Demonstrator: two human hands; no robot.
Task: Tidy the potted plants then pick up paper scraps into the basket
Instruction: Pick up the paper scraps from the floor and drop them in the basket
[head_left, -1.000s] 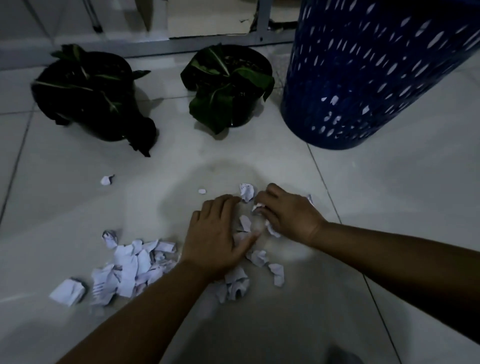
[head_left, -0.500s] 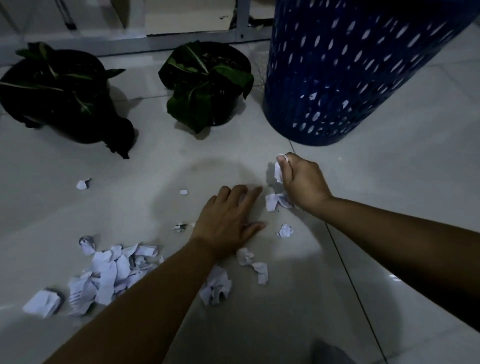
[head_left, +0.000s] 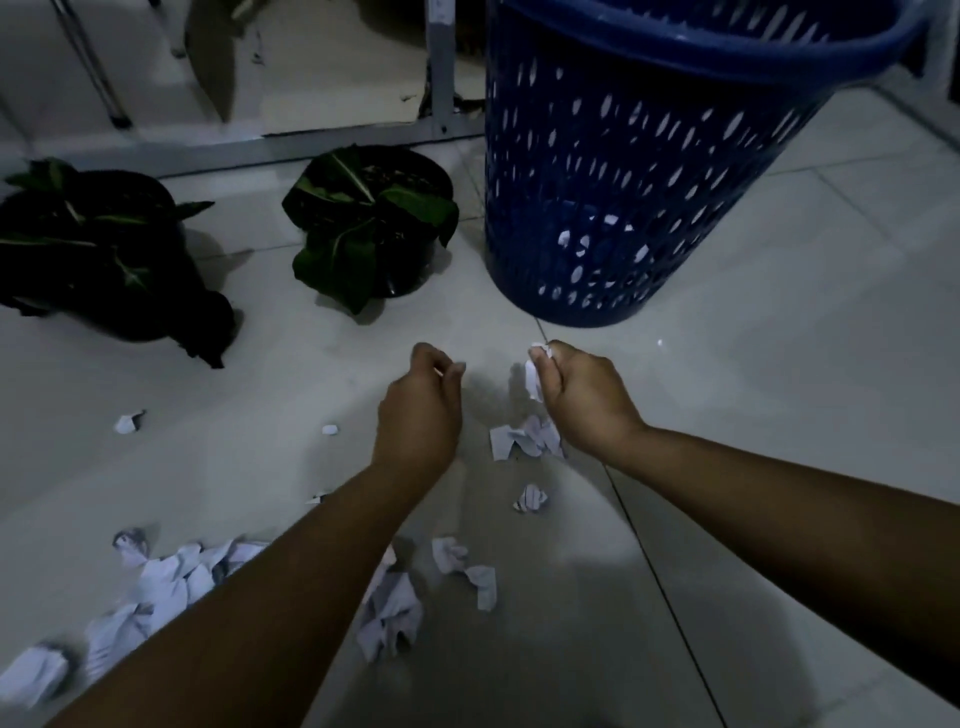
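Two bare forearms and hands, nothing worn

The left hand (head_left: 421, 410) and right hand (head_left: 584, 397) show no rings, watch or bands; both forearms enter from the lower edge and lower right of the frame, sleeveless as far as visible.

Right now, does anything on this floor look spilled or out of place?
Yes. Torn paper scraps lie scattered over the floor tiles, most in a heap at lower left, though the blue basket stands just beyond. The right hand holds one scrap. Both potted plants stand upright.

Both hands (head_left: 498, 400) raised (right gripping scraps (head_left: 534, 376))
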